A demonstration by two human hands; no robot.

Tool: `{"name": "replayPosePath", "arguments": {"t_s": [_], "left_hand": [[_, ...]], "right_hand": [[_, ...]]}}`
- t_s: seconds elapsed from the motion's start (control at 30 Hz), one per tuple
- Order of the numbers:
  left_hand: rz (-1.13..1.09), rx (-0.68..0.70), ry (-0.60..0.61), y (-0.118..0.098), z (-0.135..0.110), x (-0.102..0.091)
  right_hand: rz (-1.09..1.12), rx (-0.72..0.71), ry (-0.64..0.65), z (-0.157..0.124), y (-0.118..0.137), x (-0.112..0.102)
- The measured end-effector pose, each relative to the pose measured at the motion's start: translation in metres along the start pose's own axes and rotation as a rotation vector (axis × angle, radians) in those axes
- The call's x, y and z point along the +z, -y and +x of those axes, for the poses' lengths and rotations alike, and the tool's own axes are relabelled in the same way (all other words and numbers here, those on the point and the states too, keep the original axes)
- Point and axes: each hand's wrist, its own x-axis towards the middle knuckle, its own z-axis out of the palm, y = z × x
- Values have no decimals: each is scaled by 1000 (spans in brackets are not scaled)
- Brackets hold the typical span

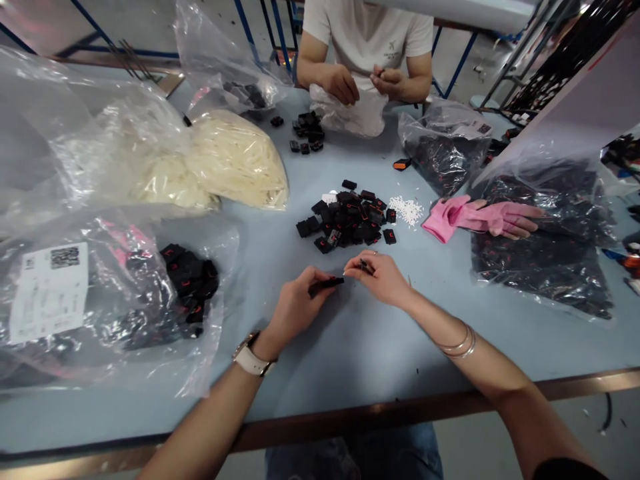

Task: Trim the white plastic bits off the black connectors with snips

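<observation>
My left hand (296, 303) is closed around a flat black plastic connector (326, 285), its end pointing right. Close beside that end, my right hand (380, 277) is pinched. A small black piece (367, 267) shows among its curled fingers, and a tiny white spot is at the fingertips, too small to name. Just beyond both hands lies a heap of black connectors (353, 219), several with red or orange parts. To the right of the heap are many tiny white pieces (406, 211) in a loose pile.
Clear bags of black connectors lie left (125, 313) and right (540, 253). A bag of cream-coloured strips (237, 157) sits behind left. Pink gloves (480, 217) rest at right. Across the table (320, 380), a co-worker (367, 47) handles a small piece above a white bag (350, 113).
</observation>
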Motion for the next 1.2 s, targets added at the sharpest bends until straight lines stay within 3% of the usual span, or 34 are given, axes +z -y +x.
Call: {"name": "replayPosePath", "arguments": {"t_s": [0.17, 0.87, 1.2], "left_hand": [[-138, -63, 12, -6, 1, 0], [-157, -81, 7, -5, 0, 2], [-161, -88, -86, -12, 0, 2]], "right_hand": [[-1, -23, 3, -4, 0, 11], [-292, -225, 29, -14, -10, 24], [-253, -317, 16, -17, -21, 27]]}}
